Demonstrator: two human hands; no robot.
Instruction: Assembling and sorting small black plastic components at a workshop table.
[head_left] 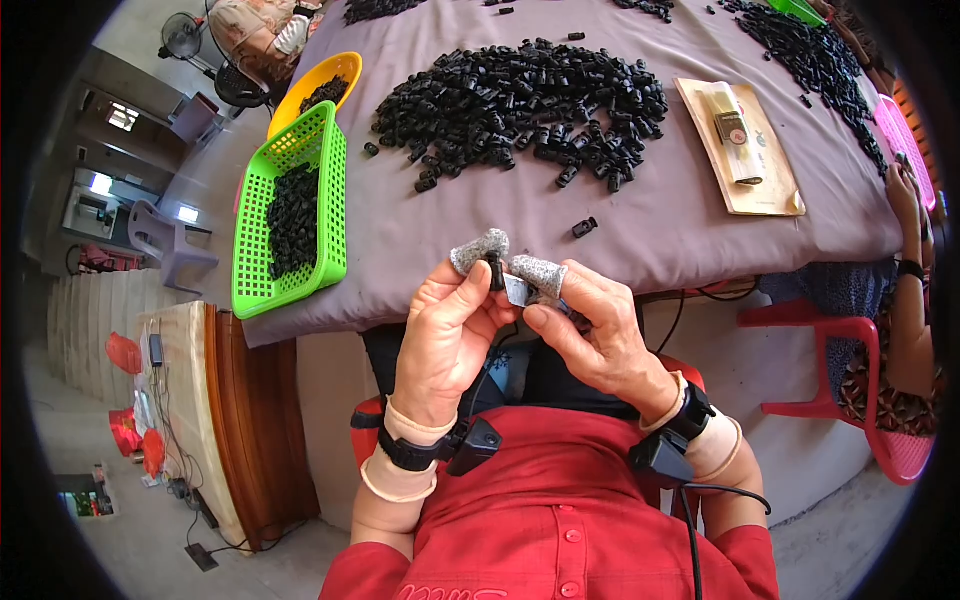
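Close to my body, just off the table's near edge, both hands meet with fingertips almost touching. My left hand pinches a small black plastic part upright between thumb and forefinger. A thin, flat, shiny piece like a blade sticks out of my right hand, its edge beside the black part; the fingers hide the rest of it. Grey speckled finger covers wrap both forefingers. One loose black barrel-shaped part lies on the cloth beyond my right hand.
A big heap of black parts spreads across the cloth-covered table. At the left stand a green basket and a yellow bowl holding more. A brown envelope lies right. Other people sit at the right and far left.
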